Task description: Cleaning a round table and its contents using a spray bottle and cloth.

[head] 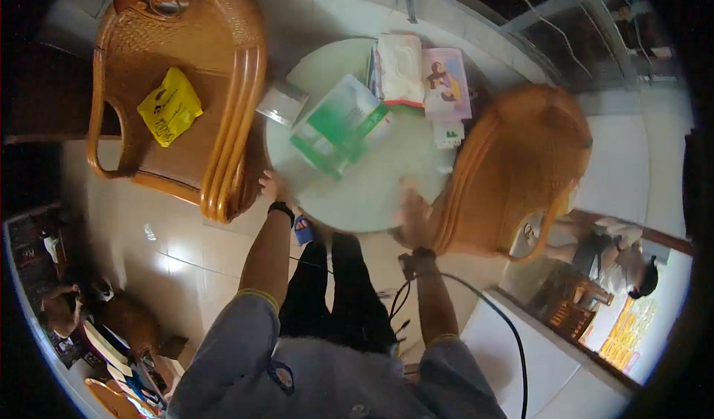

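A round, pale green table (368, 201) stands before me. My left hand (274, 186) is at its near left rim, fingers slightly apart, with nothing seen in it. Over the near right rim, my right hand (414, 215) is blurred; its finger position and any contact with the table are unclear. A green and white plastic package (340, 123) lies on the tabletop, its near end blurred. Beside it rests a flat silvery packet (283, 103). Toward the back right are a white soft pack of wipes or tissues (400, 67) and a pink illustrated booklet or package (447, 79).
Brown rattan armchairs flank the table, one on the left (223, 112) and one on the right (513, 168). A yellow plastic bag (170, 106) lies on the left seat. A black cable (510, 324) hangs by my right arm. Another person (608, 257) is at far right.
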Demonstrator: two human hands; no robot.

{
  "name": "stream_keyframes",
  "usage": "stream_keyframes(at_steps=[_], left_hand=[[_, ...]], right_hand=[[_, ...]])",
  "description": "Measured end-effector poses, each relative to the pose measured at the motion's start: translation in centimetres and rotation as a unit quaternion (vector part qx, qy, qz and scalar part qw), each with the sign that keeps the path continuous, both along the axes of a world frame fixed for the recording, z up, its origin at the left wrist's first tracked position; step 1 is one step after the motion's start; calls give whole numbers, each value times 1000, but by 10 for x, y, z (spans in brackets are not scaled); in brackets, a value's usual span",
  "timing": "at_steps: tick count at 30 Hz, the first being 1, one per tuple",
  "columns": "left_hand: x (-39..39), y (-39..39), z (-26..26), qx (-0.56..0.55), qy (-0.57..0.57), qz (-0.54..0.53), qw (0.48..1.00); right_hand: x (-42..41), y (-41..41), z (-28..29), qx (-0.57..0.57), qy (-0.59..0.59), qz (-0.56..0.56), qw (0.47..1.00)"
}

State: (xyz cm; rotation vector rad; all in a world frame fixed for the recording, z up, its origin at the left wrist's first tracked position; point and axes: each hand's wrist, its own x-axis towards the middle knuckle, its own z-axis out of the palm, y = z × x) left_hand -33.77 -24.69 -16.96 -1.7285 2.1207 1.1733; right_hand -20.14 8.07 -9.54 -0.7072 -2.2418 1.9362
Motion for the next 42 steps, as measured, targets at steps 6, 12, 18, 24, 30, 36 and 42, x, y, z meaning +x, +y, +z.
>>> stream_keyframes(at_steps=[6, 12, 18, 24, 30, 36, 42], left_hand=[[-26, 42, -1, -95, 1, 43, 995], [-9, 26, -4, -156, -6, 79, 985], [-14, 28, 23, -129, -56, 40, 989], [-21, 31, 16, -147, -34, 42, 988], [-25, 33, 38, -116, -57, 62, 990], [-18, 34, 0, -168, -77, -6, 983], [-6, 1, -4, -182, -110, -100, 972]], right_hand=[[-9, -33, -23, 524, -171, 243, 798], [-45, -148, 10, 284, -75, 366, 883], [-97, -163, 55, -74, -151, -9, 986], [-127, -88, 54, -171, -159, -177, 956], [-236, -89, 53, 326, -104, 87, 936], [-219, -65, -29, 76, -88, 85, 990], [-158, -55, 63, 87, -157, 133, 975]])
